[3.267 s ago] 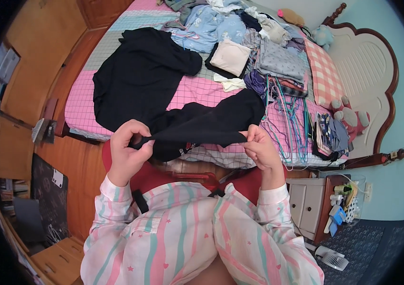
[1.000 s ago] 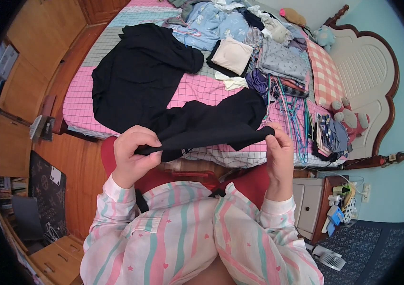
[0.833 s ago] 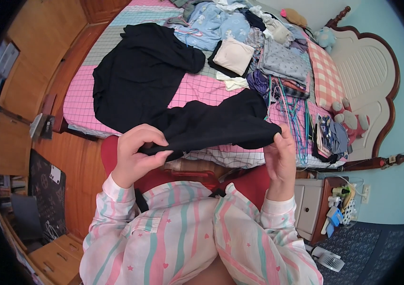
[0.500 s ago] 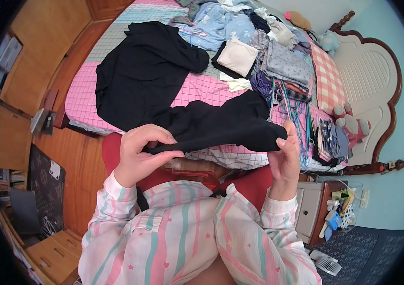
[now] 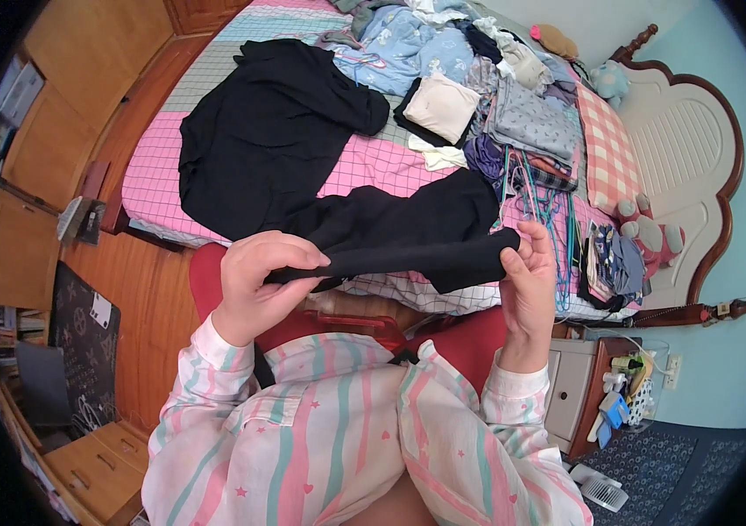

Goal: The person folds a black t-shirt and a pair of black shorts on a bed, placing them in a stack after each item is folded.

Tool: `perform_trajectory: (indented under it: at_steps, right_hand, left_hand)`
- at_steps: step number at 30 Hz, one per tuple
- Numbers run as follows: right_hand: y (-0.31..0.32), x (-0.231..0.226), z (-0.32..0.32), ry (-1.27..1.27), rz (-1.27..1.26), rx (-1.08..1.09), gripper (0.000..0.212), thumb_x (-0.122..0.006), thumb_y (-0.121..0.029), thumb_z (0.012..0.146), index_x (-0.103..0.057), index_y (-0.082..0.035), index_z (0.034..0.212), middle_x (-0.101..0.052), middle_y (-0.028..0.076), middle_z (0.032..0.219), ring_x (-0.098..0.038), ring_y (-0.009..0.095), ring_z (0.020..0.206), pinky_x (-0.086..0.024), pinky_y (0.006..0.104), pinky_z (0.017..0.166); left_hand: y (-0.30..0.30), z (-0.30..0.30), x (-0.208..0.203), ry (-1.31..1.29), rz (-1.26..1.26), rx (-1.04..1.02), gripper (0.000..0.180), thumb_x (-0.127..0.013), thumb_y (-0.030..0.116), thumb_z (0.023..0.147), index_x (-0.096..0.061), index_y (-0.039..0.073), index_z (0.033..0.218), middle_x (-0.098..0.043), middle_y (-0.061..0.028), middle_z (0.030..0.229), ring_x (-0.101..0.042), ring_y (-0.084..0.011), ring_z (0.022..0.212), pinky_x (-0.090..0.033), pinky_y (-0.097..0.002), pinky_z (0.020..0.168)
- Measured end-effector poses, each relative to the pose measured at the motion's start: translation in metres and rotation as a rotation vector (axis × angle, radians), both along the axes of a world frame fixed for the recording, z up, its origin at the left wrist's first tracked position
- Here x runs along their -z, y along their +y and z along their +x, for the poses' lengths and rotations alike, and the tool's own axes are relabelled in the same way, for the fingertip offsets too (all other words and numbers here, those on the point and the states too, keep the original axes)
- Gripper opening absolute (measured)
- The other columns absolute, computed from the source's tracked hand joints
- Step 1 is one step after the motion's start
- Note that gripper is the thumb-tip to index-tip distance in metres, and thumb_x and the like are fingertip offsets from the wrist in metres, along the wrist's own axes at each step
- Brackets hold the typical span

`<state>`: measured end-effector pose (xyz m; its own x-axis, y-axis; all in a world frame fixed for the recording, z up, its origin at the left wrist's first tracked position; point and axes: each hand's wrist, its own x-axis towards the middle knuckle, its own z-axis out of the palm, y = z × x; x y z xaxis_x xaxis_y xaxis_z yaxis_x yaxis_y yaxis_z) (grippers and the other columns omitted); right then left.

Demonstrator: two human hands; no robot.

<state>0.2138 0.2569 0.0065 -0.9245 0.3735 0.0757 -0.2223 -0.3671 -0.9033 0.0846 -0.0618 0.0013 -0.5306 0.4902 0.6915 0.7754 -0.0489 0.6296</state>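
Note:
Between my two hands a black garment (image 5: 399,232) is stretched along its edge, just above the near side of the bed. My left hand (image 5: 269,279) is closed on one end of this edge, thumb below and fingers on top. My right hand (image 5: 528,279) pinches the other end between thumb and fingers. The rest of the cloth drapes onto the bed beyond. A second mass of black clothing (image 5: 276,136), with a sleeve-like part, lies spread at the left. The two overlap, so I cannot tell whether they are one piece.
A folded cream cloth (image 5: 440,107) sits on a black one on the bed. Right of it are folded grey clothes (image 5: 535,118), a bunch of hangers (image 5: 548,210) and a clothes stack (image 5: 615,267). A nightstand (image 5: 570,394) stands at the near right.
The held edge has become straighter and flatter, folded into a band. My right hand has turned slightly, its thumb now over the cloth's end. My left hand stays nearly in place.

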Motion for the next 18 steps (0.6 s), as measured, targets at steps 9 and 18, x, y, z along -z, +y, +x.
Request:
perform_trajectory:
  at_steps: [9,18]
  right_hand:
    - [0.013,0.009,0.004,0.02,0.127,0.06,0.031,-0.074,0.012,0.085,-0.073,0.002,0.114,-0.072,0.009,0.11,-0.068,0.014,0.097,-0.054,0.0266,0.089]
    - [0.015,-0.007,0.003,-0.101,0.481,0.121,0.031,-0.075,0.012,0.08,-0.077,0.001,0.109,-0.073,0.008,0.103,-0.068,0.014,0.091,-0.054,0.0244,0.08]
  left_hand:
    - [-0.002,-0.002,0.003,-0.047,-0.01,0.012,0.036,-0.079,-0.005,0.073,-0.061,0.007,0.102,-0.073,-0.0116,0.093,-0.072,-0.0202,0.082,-0.055,-0.0291,0.073]
    - [-0.003,-0.003,0.004,-0.095,-0.01,0.026,0.032,-0.078,-0.005,0.074,-0.062,0.006,0.1,-0.073,-0.0119,0.094,-0.072,-0.0203,0.084,-0.056,-0.0298,0.074]
